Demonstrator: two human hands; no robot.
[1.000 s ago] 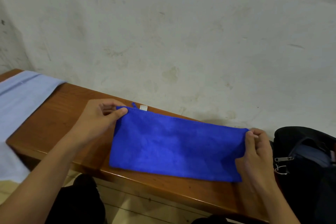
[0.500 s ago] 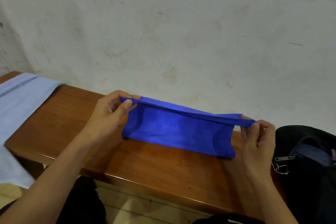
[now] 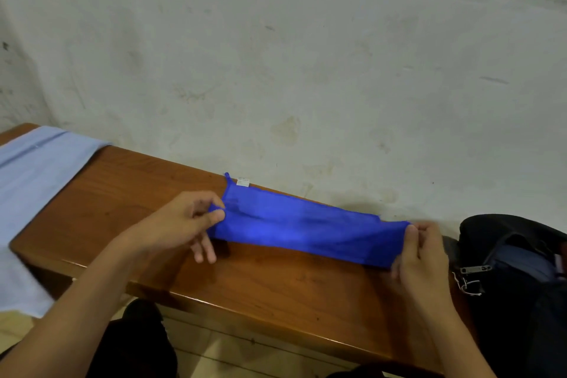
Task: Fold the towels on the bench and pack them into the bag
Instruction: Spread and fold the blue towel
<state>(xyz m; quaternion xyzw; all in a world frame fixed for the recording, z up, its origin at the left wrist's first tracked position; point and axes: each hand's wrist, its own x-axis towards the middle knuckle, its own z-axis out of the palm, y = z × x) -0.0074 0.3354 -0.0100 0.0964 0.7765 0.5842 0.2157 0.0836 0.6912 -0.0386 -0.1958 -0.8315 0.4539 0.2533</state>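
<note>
A dark blue towel [image 3: 306, 224] lies folded into a long narrow strip along the back of the brown wooden bench [image 3: 276, 288], its white label at the far left corner. My left hand [image 3: 184, 224] pinches the strip's left end between thumb and fingers. My right hand [image 3: 420, 252] pinches the right end. A black bag [image 3: 521, 270] with an open zip stands at the bench's right end, just right of my right hand. A light blue towel [image 3: 33, 181] is spread over the bench's left end and hangs over its front edge.
A stained pale wall [image 3: 306, 70] rises directly behind the bench. Bare wood shows between the two towels and in front of the blue strip. My dark-trousered knees [image 3: 135, 344] are below the bench's front edge.
Both hands lifted the far edge of the flat blue towel, brought it over toward me and laid it down, halving the towel into a narrow strip.
</note>
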